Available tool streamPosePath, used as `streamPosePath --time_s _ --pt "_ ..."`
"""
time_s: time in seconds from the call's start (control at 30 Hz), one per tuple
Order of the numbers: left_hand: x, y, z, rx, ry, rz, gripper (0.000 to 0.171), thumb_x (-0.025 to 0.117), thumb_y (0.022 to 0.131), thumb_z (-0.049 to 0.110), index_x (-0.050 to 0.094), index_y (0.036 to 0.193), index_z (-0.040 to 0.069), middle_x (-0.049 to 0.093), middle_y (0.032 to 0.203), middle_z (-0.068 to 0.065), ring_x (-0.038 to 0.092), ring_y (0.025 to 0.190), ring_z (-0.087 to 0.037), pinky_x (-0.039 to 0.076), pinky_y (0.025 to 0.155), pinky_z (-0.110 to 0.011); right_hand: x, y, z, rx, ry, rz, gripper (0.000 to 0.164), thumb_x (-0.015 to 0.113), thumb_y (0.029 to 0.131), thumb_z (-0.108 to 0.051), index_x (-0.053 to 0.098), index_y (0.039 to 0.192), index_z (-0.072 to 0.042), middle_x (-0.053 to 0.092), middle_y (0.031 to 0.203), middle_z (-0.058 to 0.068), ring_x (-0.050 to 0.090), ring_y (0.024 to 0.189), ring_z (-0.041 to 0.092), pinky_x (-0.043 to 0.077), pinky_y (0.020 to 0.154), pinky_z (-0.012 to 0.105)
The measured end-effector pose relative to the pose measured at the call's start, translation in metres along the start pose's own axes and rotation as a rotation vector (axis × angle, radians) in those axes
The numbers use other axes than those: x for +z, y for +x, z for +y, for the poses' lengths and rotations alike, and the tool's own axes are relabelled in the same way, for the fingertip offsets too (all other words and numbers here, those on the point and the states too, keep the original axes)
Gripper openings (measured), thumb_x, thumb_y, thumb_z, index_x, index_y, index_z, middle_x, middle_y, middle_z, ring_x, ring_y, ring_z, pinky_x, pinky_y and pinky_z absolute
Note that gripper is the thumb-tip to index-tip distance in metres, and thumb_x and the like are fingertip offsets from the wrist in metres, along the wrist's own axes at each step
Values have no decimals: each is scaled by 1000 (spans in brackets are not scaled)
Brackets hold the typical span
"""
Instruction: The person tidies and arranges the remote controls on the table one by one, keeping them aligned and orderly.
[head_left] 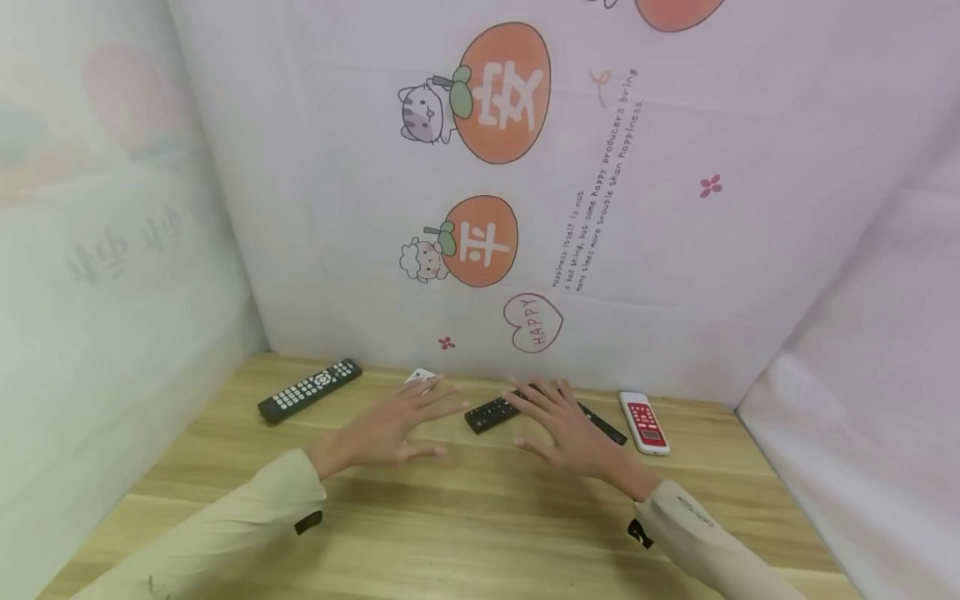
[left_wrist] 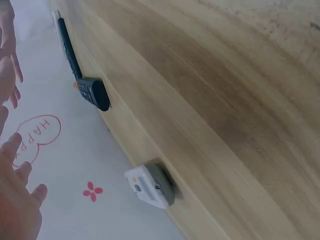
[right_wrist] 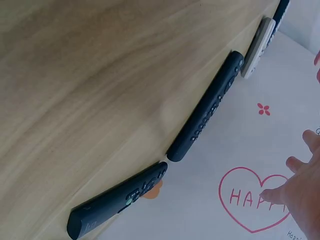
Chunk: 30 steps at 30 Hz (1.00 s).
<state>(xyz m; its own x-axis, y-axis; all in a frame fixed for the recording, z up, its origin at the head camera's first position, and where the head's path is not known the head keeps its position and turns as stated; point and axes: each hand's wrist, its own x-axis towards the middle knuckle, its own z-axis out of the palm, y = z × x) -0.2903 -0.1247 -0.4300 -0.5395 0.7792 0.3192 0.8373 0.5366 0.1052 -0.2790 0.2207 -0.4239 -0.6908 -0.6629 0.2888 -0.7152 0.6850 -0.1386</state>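
Note:
My left hand (head_left: 393,425) is spread above the wooden table, palm down, fingers pointing inward. Behind its fingers a white remote (head_left: 420,376) shows only in part; the left wrist view gives the white remote (left_wrist: 150,185) in full, standing apart from the hand. Fingers spread as well, my right hand (head_left: 573,433) hovers over two black remotes. One black remote (head_left: 491,414) pokes out left of its fingers, the other black remote (head_left: 606,425) to the right. Seen from the right wrist, my hand (right_wrist: 300,195) holds nothing and both dark remotes lie clear of it.
A long black remote (head_left: 311,390) with white buttons lies at the table's back left. Toward the back right is a white remote with a red face (head_left: 645,423). White printed cloth (head_left: 360,208) walls off the wooden table (head_left: 480,533) at the back and sides.

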Motion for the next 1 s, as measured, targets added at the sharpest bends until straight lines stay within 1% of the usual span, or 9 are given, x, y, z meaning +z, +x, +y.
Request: streamPosePath --time_s 0.1,0.23,0.4,0.53,0.63,0.73,0.8,0.9,1.0 --pt "-1 0 -5 -37 -41 21 67 61 103 48 38 163 30 34 170 -3 22 159 -35 21 128 -59 0 4 5 30 37 -21 70 63 103 -44 36 164 -25 23 174 2 16 161 37 2 127 71" --pt "-1 -2 -13 -104 -86 45 62 60 104 46 43 161 29 36 168 -1 27 158 -34 26 125 -60 4 8 14 45 67 -54 69 67 102 -39 38 163 -23 25 173 4 17 160 39 2 126 72" --pt "0 -6 -24 -163 -149 88 59 61 104 43 48 158 24 39 167 -3 35 155 -35 32 123 -63 10 13 27 39 55 -63 67 69 101 -31 43 161 -18 28 172 6 23 158 42 8 124 74" --pt "-1 -9 -32 -203 -196 113 57 62 104 40 50 157 22 43 165 -7 43 149 -38 38 119 -64 12 21 32 43 42 -68 64 69 101 -32 45 159 -20 31 172 6 27 156 44 14 123 75" --pt "-2 -10 -38 -253 -209 127 56 63 104 38 51 156 22 45 163 -8 48 146 -38 42 117 -62 12 29 34 52 51 -66 63 68 101 -33 46 159 -20 32 171 6 28 156 44 15 123 74" --pt "-3 -11 -44 -302 -232 134 55 63 104 32 50 156 19 46 162 -10 49 145 -39 40 118 -62 13 35 35 47 49 -53 61 67 102 -35 48 158 -19 36 169 7 31 154 44 19 123 73" --pt "-4 -12 -47 -339 -266 129 55 63 105 29 50 156 18 46 162 -11 47 146 -40 37 120 -62 14 38 35 32 36 -43 60 66 103 -34 49 157 -18 38 168 9 34 153 43 22 123 72" --pt "-3 -13 -51 -387 -311 111 55 63 105 26 48 157 15 47 161 -14 45 147 -41 33 122 -63 15 44 36 7 31 -36 58 68 102 -30 50 156 -16 43 165 11 39 150 43 26 122 70" --pt "0 -13 -57 -415 -362 117 54 64 104 23 50 155 13 49 159 -17 46 146 -42 33 122 -64 18 49 39 -22 42 -18 56 69 101 -24 53 154 -13 47 161 12 43 148 42 31 121 69"
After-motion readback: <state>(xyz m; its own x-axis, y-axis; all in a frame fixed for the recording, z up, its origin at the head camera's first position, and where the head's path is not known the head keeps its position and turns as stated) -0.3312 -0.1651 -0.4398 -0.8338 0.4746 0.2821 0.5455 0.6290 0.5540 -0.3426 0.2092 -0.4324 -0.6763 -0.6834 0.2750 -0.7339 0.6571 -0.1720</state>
